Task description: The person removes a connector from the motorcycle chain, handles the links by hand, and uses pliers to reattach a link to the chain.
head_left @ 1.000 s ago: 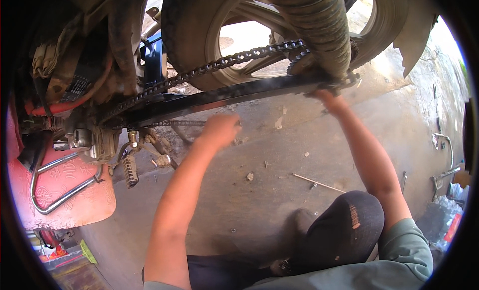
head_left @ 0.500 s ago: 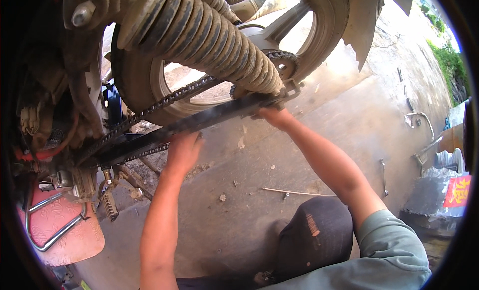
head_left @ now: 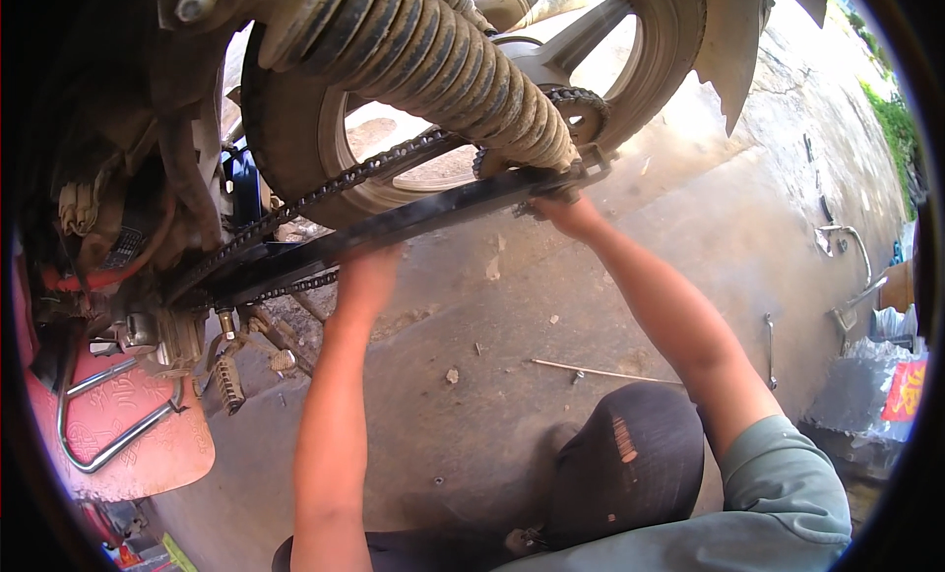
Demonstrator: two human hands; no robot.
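Note:
A motorcycle's black swingarm (head_left: 423, 214) slants from lower left up to the rear wheel (head_left: 655, 70). Under its middle is my left hand (head_left: 370, 277), blurred, its fingers hidden behind the bar. My right hand (head_left: 571, 218) is at the bar's rear end, just below the spring-covered shock absorber (head_left: 443, 75); its fingers look curled around something dark that I cannot make out. Above the bar runs the upper stretch of the drive chain (head_left: 340, 183), leading to the rear sprocket (head_left: 583, 109). A lower stretch of chain shows left of my left hand.
A footpeg (head_left: 228, 383) hangs below the frame. At left lies a pink mat (head_left: 177, 444) with a bent chrome bar (head_left: 118, 442) over it. A thin rod (head_left: 600, 372) and a wrench (head_left: 771, 350) lie on the concrete floor. Bent metal tubing (head_left: 854, 267) is at far right.
The whole view has shifted slightly. My left hand reaches further up behind the swingarm, and its fingers have gone out of sight. My right hand stays near the bar's rear end.

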